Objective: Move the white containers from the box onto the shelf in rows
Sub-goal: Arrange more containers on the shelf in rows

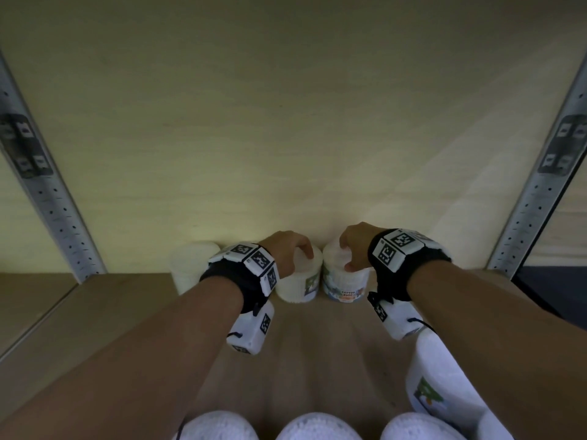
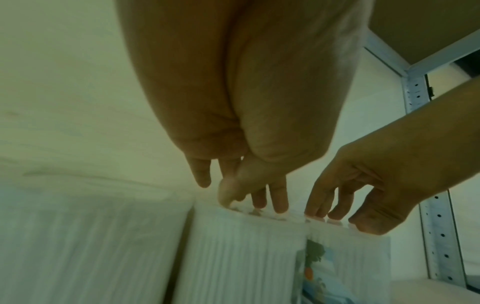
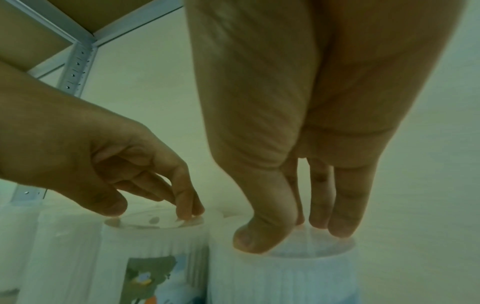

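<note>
Two white ribbed containers stand side by side at the back of the shelf (image 1: 301, 344). My left hand (image 1: 301, 255) grips the left container (image 1: 298, 284) from above, thumb and fingertips spanning its clear lid. My right hand (image 1: 347, 255) holds the right container (image 1: 346, 281), labelled cotton buds, the same way. In the left wrist view my left hand (image 2: 249, 201) is on its container (image 2: 241, 257), with my right hand (image 2: 337, 218) beside it. The right wrist view shows my right hand (image 3: 291, 236) on its container (image 3: 285, 277) and my left hand (image 3: 153, 214) on the neighbour (image 3: 155, 242).
A third white container (image 1: 190, 265) stands just left of the pair against the pale back panel. Another container (image 1: 441, 385) sits under my right forearm, and three white tops (image 1: 317, 428) line the bottom edge. Perforated metal uprights (image 1: 57, 211) (image 1: 533, 201) frame the bay.
</note>
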Motion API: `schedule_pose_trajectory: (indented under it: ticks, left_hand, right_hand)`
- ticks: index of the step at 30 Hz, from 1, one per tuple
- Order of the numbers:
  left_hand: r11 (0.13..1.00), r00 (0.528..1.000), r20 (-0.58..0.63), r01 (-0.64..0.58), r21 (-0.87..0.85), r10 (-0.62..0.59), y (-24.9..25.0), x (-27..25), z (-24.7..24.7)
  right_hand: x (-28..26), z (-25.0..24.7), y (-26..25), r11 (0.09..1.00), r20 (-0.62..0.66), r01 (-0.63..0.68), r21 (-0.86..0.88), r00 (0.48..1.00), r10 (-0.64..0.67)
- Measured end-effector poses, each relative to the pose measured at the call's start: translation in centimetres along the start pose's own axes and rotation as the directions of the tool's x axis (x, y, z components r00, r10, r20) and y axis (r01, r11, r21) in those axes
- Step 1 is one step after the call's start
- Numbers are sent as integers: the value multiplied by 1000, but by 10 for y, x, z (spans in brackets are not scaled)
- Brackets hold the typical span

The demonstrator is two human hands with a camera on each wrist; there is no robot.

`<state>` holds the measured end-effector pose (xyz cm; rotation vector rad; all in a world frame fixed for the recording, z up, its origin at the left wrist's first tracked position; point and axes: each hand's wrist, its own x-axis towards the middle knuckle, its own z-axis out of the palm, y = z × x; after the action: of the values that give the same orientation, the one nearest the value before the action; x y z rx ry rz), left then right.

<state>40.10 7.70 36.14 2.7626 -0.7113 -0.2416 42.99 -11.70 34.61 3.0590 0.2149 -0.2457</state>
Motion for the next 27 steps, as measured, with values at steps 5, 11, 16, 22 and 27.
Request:
schedule_pose_trajectory:
  ticks: [5,11,16,22,27]
  left_hand:
    - [996,981,-177,78,-35,-83,-4,6,10]
    - [974,962,-211,201,107,-176,2,11,26]
    - [981,974,-161,177,82,-162,1,12,22]
    - [992,988,-91,125,-25,-126,-5,9,16]
    - [997,997,-22,70,-42,-71,-2,5,9]
  right_hand:
    - [2,1,-1,1000,1,-8,-16,1000,8]
    - [2,2,0,1000,-17,-1,-20,1000,1]
    - [2,2,0,1000,-9,0,-11,1000,0]
    - [2,4,1,1000,-24,-12,-5,1000,12]
    - [6,7,1,1000,-27,-17,-16,1000,17]
